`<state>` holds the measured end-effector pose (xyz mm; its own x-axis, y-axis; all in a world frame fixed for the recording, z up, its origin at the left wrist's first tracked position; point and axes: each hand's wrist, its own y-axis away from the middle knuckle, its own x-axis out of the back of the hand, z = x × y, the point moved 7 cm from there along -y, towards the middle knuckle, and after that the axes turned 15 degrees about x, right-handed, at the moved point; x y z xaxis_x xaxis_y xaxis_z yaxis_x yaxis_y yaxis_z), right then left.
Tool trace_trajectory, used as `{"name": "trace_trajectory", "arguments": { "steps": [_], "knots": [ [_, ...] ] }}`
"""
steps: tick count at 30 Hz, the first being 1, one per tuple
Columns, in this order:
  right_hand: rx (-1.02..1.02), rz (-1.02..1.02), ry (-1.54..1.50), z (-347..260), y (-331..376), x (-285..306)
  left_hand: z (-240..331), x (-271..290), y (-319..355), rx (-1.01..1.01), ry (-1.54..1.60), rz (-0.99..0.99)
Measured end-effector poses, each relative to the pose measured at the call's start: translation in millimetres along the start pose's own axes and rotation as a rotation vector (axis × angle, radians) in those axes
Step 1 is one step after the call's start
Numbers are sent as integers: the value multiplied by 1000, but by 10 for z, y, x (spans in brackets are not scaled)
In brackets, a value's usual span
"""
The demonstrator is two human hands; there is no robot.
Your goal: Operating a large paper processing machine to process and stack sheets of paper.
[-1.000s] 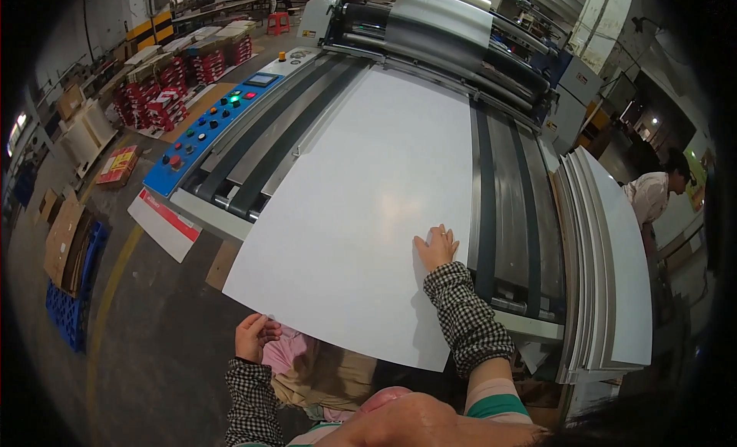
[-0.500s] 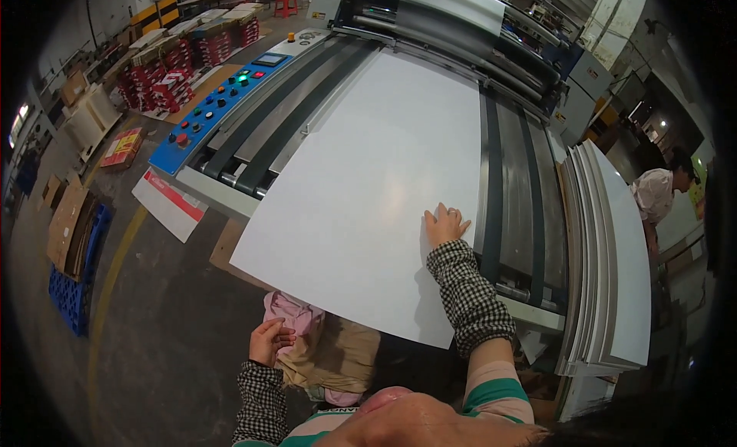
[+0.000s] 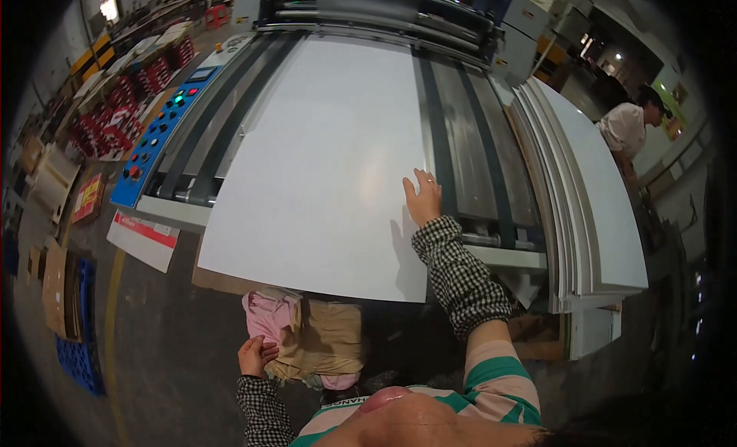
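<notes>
A large white sheet [image 3: 322, 170] lies flat on the feed table of a big machine [image 3: 476, 117] with dark belts. My right hand [image 3: 424, 197] rests flat on the sheet's right edge, fingers spread, sleeve in black-and-white check. My left hand [image 3: 253, 355] hangs low by my side, fingers loosely curled, touching a pink cloth [image 3: 269, 316] over tan fabric. It holds nothing that I can make out.
A blue control panel [image 3: 157, 136] with coloured buttons runs along the machine's left side. A stack of white sheets [image 3: 591, 209] stands to the right. Another person [image 3: 626, 128] stands at the far right. Cartons and a blue pallet [image 3: 80, 339] lie on the floor at left.
The sheet has slid forward along the belts toward the machine, my right hand moving with it. My left hand stays low by the pink cloth.
</notes>
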<state>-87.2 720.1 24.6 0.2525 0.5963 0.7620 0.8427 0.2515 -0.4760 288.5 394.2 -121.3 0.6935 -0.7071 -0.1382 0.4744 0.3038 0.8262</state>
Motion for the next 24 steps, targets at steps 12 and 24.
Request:
{"name": "trace_trajectory", "arguments": {
  "steps": [12, 24],
  "knots": [
    [-519, 393, -167, 931, 4104, 2294, -1521, -1950, 362, 74, -1040, -403],
    [-1573, 496, -71, 731, 9450, 3673, -5303, -3787, 2969, -167, -1881, -1237]
  ]
}}
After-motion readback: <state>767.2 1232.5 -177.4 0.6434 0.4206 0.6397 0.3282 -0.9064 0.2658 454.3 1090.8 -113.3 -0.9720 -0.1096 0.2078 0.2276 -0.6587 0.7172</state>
